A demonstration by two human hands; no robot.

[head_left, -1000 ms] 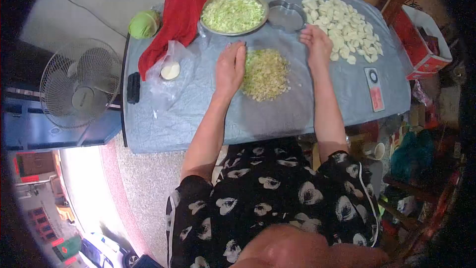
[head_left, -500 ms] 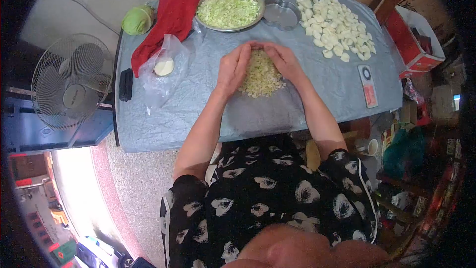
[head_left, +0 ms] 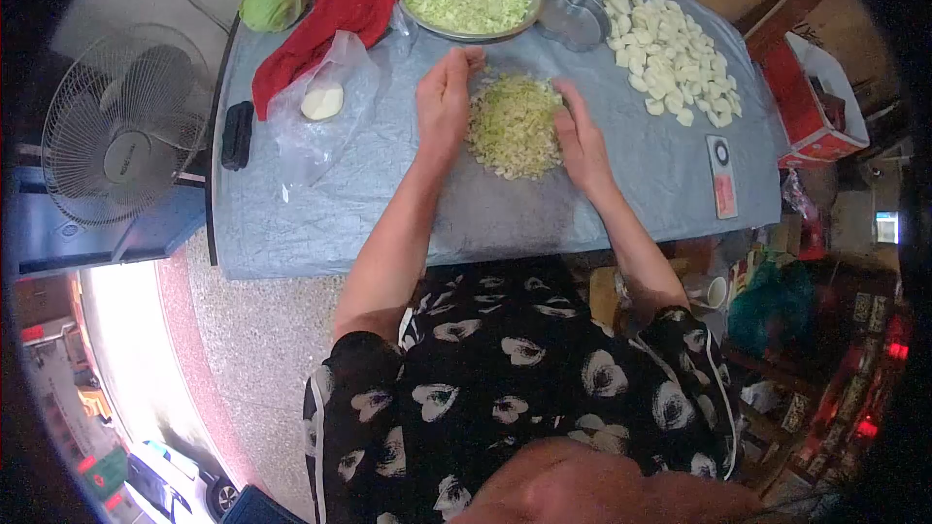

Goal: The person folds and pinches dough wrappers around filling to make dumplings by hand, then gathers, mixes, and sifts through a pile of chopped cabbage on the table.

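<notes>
The left hand (head_left: 444,105) and right hand (head_left: 582,144) stand apart, turned toward each other, on outstretched bare arms (head_left: 392,245).

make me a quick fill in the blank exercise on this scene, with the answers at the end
1. The chopped heap lies ____ the left hand and the right hand.
2. The cloth beside the cabbage is coloured ____.
3. From the person's side, the fan stands to the ____ of the table.

Missing words: between; red; left.
</notes>
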